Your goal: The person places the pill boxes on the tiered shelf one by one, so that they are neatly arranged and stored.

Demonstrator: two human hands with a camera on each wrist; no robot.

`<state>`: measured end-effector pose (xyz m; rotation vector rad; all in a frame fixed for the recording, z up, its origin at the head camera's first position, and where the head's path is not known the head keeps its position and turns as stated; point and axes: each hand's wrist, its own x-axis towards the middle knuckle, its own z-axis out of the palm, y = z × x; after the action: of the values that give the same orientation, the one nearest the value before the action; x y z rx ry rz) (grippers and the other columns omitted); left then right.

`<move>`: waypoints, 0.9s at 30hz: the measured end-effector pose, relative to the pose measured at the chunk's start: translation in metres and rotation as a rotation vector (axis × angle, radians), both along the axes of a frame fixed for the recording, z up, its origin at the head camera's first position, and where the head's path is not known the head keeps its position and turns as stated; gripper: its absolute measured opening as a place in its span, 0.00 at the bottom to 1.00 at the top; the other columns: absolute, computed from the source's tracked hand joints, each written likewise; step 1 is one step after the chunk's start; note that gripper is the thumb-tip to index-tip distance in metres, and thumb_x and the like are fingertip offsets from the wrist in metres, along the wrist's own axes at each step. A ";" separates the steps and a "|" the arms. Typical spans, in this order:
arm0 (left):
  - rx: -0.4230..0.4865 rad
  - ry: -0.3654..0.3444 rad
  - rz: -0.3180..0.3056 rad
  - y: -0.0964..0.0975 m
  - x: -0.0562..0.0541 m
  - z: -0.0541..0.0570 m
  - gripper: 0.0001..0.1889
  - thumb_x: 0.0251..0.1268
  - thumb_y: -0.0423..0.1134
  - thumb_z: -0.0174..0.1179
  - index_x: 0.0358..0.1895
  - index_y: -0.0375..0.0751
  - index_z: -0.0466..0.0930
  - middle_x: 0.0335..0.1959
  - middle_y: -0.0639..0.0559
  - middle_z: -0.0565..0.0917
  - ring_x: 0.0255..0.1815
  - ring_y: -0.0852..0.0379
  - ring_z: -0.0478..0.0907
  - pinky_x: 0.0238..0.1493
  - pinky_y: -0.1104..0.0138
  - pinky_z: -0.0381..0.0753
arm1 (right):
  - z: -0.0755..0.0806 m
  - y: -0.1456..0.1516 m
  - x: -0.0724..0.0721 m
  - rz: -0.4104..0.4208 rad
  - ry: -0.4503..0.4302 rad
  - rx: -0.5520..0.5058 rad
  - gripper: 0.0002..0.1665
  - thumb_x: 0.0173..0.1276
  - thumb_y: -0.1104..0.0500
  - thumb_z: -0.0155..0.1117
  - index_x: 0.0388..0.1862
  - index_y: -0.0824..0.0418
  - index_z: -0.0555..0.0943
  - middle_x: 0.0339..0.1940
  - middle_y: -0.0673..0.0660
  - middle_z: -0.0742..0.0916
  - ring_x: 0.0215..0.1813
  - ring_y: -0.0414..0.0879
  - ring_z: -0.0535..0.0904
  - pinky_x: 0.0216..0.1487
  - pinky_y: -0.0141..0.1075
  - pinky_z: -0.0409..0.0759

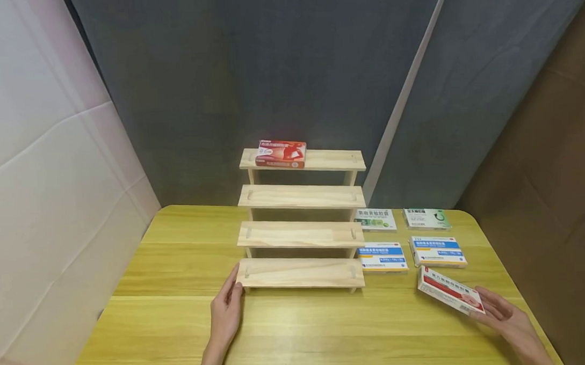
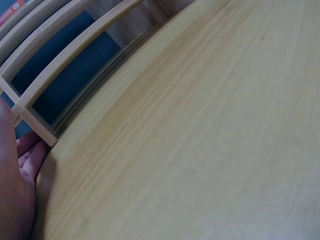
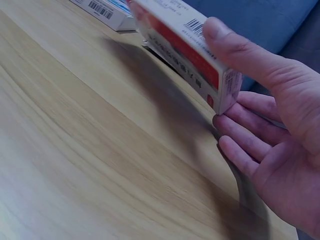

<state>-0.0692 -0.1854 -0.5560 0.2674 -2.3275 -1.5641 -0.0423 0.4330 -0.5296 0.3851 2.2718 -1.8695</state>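
A four-tier stepped wooden rack (image 1: 302, 273) stands on the table. At the left end of its lowest tier, my left hand (image 1: 226, 308) holds the corner, thumb at the front edge and fingers along the side. The left wrist view shows those fingers (image 2: 34, 155) low behind the rack's leg. At the right, my right hand (image 1: 512, 322) pinches one end of a white and red medicine box (image 1: 451, 290), thumb on one face and fingers beneath. In the right wrist view this box (image 3: 180, 45) is tilted above the tabletop, casting a shadow.
A red medicine box (image 1: 281, 154) lies on the top tier's left. Right of the rack are two blue and white boxes (image 1: 437, 251) (image 1: 383, 257), a green and white box (image 1: 377, 220) and another white box (image 1: 425, 219). Dark curtain (image 1: 288, 70) hangs behind the table.
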 end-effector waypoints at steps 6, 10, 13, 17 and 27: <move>-0.005 -0.006 0.004 0.000 0.000 -0.002 0.22 0.81 0.37 0.49 0.73 0.55 0.72 0.58 0.42 0.86 0.32 0.64 0.75 0.36 0.76 0.76 | 0.005 -0.008 -0.003 -0.009 -0.007 0.047 0.40 0.73 0.55 0.67 0.80 0.58 0.63 0.48 0.23 0.83 0.51 0.18 0.78 0.46 0.15 0.74; 0.006 -0.005 0.002 -0.001 0.000 -0.002 0.22 0.81 0.37 0.49 0.73 0.55 0.72 0.53 0.42 0.88 0.28 0.64 0.73 0.33 0.73 0.75 | 0.007 -0.017 -0.007 -0.032 0.036 0.042 0.38 0.73 0.57 0.67 0.78 0.60 0.66 0.48 0.25 0.84 0.51 0.19 0.79 0.46 0.15 0.75; 0.008 0.003 -0.002 0.000 0.001 -0.001 0.22 0.81 0.37 0.49 0.73 0.54 0.72 0.58 0.43 0.86 0.33 0.63 0.76 0.36 0.75 0.76 | 0.010 -0.023 -0.011 -0.036 0.063 0.044 0.37 0.72 0.58 0.68 0.76 0.60 0.68 0.47 0.27 0.85 0.50 0.21 0.80 0.47 0.16 0.76; 0.015 0.012 -0.008 0.001 0.001 -0.001 0.22 0.81 0.37 0.49 0.73 0.55 0.72 0.63 0.45 0.83 0.39 0.64 0.78 0.42 0.80 0.76 | 0.014 -0.029 -0.012 -0.042 0.067 0.046 0.38 0.71 0.58 0.69 0.77 0.61 0.67 0.46 0.27 0.86 0.49 0.21 0.80 0.47 0.15 0.75; 0.009 -0.012 -0.011 0.000 0.001 0.000 0.22 0.82 0.39 0.48 0.73 0.58 0.72 0.67 0.49 0.80 0.54 0.69 0.79 0.52 0.86 0.73 | 0.023 -0.040 -0.018 -0.064 0.057 0.159 0.41 0.70 0.52 0.70 0.77 0.62 0.66 0.44 0.24 0.83 0.49 0.20 0.80 0.46 0.15 0.76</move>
<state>-0.0682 -0.1858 -0.5557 0.2666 -2.3357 -1.5825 -0.0603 0.3935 -0.5064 0.4375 2.4834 -1.7556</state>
